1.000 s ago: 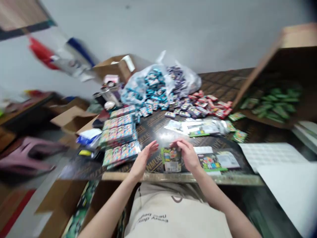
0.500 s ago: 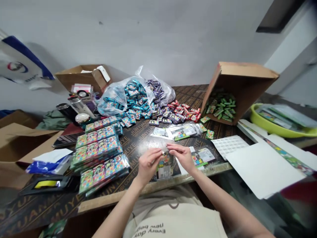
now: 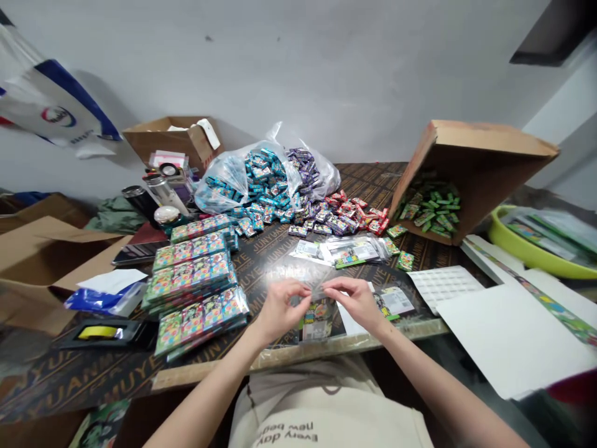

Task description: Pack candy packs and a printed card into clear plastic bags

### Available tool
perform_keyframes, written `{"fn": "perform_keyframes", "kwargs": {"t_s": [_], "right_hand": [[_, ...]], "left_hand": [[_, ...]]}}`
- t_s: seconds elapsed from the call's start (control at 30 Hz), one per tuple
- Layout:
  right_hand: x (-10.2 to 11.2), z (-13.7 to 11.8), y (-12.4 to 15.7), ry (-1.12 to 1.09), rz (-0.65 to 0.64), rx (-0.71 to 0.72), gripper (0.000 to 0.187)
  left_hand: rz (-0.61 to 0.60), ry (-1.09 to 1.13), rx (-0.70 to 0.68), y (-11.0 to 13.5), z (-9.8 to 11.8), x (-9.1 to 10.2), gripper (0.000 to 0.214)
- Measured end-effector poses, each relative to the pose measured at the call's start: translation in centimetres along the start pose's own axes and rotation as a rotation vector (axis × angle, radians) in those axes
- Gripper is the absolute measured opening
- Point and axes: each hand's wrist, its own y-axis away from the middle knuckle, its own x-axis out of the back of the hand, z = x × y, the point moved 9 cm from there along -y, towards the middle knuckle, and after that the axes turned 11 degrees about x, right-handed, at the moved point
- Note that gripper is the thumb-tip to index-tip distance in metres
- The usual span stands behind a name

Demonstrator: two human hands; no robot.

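Note:
A clear plastic bag (image 3: 318,290) is stretched between my hands, over the near part of the table. My left hand (image 3: 283,309) pinches one side of it with thumb and forefinger. On the other side, the fingertips of my right hand (image 3: 357,303) are closed on it. Under the hands lies a flat printed packet (image 3: 317,323) in clear plastic, partly covered. Another printed packet (image 3: 396,300) sits right of my right hand. Beyond the hands are several clear printed packets (image 3: 352,251). Stacks of wrapped colourful small boxes (image 3: 200,317) stand left of my left hand.
Loose blue boxes (image 3: 265,180), purple boxes (image 3: 303,168) and red boxes (image 3: 349,205) spill from plastic bags at the back. A tipped carton (image 3: 494,140) holds green boxes. White sheets (image 3: 508,330) and a yellow basin (image 3: 550,252) are at right; a tape dispenser (image 3: 107,334) is at left.
The view has turned slightly left, so the table's things appear farther right. My hands have moved a little apart, and both still pinch the clear plastic bag.

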Motion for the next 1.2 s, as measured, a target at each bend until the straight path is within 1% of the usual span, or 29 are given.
{"fn": "perform_keyframes", "kwargs": {"t_s": [0.07, 0.13, 0.2, 0.23, 0.27, 0.3, 0.33, 0.4, 0.43, 0.47, 0.53, 0.57, 0.6, 0.63, 0.67, 0.7, 0.73, 0.77, 0.8, 0.87, 0.9, 0.97, 1.03, 1.07, 1.13, 1.2], "right_hand": [[0.5, -0.3, 0.8, 0.086, 0.006, 0.118, 0.016], [0.9, -0.4, 1.5, 0.178, 0.020, 0.230, 0.021], [0.8, -0.2, 1.9, 0.230, 0.006, 0.295, 0.026], [0.6, 0.1, 1.9, 0.227, -0.009, 0.295, 0.027], [0.2, 0.7, 1.9, 0.198, -0.024, 0.267, 0.029], [-0.2, 1.5, 1.9, 0.146, -0.040, 0.215, 0.036], [-0.9, 2.5, 2.0, 0.082, -0.061, 0.140, 0.046], [-2.8, 4.8, 2.5, -0.050, -0.141, -0.025, 0.065], [-3.9, 5.8, 2.7, -0.103, -0.192, -0.093, 0.067], [-4.8, 6.8, 2.9, -0.139, -0.236, -0.141, 0.064], [-5.7, 8.5, 2.2, -0.153, -0.284, -0.186, 0.048], [-5.9, 9.2, 1.4, -0.142, -0.302, -0.185, 0.043], [-6.1, 9.9, 0.4, -0.118, -0.341, -0.174, 0.039], [-6.6, 10.6, -0.8, -0.083, -0.418, -0.154, 0.036], [-7.4, 11.2, -1.9, -0.038, -0.524, -0.125, 0.034], [-8.2, 11.8, -3.0, 0.020, -0.635, -0.086, 0.032], [-9.1, 12.4, -4.2, 0.093, -0.723, -0.034, 0.032], [-10.0, 13.0, -5.7, 0.180, -0.771, 0.026, 0.033], [-10.9, 13.4, -7.7, 0.275, -0.775, 0.090, 0.036], [-12.8, 13.9, -12.3, 0.460, -0.695, 0.203, 0.046], [-14.0, 14.1, -14.9, 0.538, -0.652, 0.237, 0.054], [-16.9, 14.6, -19.7, 0.669, -0.635, 0.272, 0.078], [-20.2, 15.0, -23.9, 0.759, -0.697, 0.312, 0.097], [-21.8, 15.2, -25.5, 0.791, -0.736, 0.340, 0.102], [-24.4, 15.4, -27.8, 0.829, -0.815, 0.407, 0.102], [-26.3, 15.7, -28.6, 0.829, -0.874, 0.460, 0.097]], "left_hand": [[0.002, -0.086, -0.091, 0.8, 0.6, -0.1, 0.016], [-0.016, -0.141, -0.137, 1.5, 0.6, -0.6, 0.015], [-0.036, -0.178, -0.165, 1.8, 0.4, -1.1, 0.017], [-0.032, -0.186, -0.166, 1.8, 0.2, -1.1, 0.018], [-0.015, -0.179, -0.152, 1.7, -0.2, -1.0, 0.018], [0.015, -0.149, -0.119, 1.4, -0.6, -0.6, 0.018], [0.063, -0.097, -0.072, 1.1, -1.3, 0.1, 0.017], [0.210, 0.050, 0.054, 0.5, -3.1, 2.3, 0.014], [0.306, 0.124, 0.121, 0.5, -4.2, 3.6, 0.014], [0.408, 0.186, 0.188, 0.7, -5.5, 4.9, 0.015], [0.572, 0.234, 0.309, 1.8, -8.2, 7.0, 0.021], [0.615, 0.206, 0.361, 2.5, -9.4, 7.8, 0.023], [0.631, 0.134, 0.403, 3.3, -10.5, 8.3, 0.025], [0.618, 0.024, 0.428, 4.1, -11.4, 8.7, 0.027], [0.585, -0.119, 0.436, 4.9, -12.2, 9.0, 0.029], [0.535, -0.287, 0.415, 5.6, -12.7, 9.1, 0.035], [0.451, -0.450, 0.365, 6.1, -13.1, 8.8, 0.044], [0.345, -0.598, 0.306, 6.5, -13.5, 8.2, 0.054], [0.247, -0.724, 0.260, 7.0, -14.1, 7.7, 0.061], [0.113, -0.906, 0.199, 7.8, -15.4, 7.2, 0.062], [0.078, -0.968, 0.183, 8.1, -16.1, 7.2, 0.058], [0.061, -1.045, 0.153, 8.4, -17.1, 7.5, 0.051], [0.069, -1.085, 0.110, 8.7, -17.9, 7.8, 0.048], [0.080, -1.094, 0.085, 8.8, -18.2, 8.0, 0.048], [0.102, -1.099, 0.048, 9.1, -18.6, 8.3, 0.049], [0.134, -1.076, 0.053, 9.3, -18.9, 8.9, 0.048]]}}
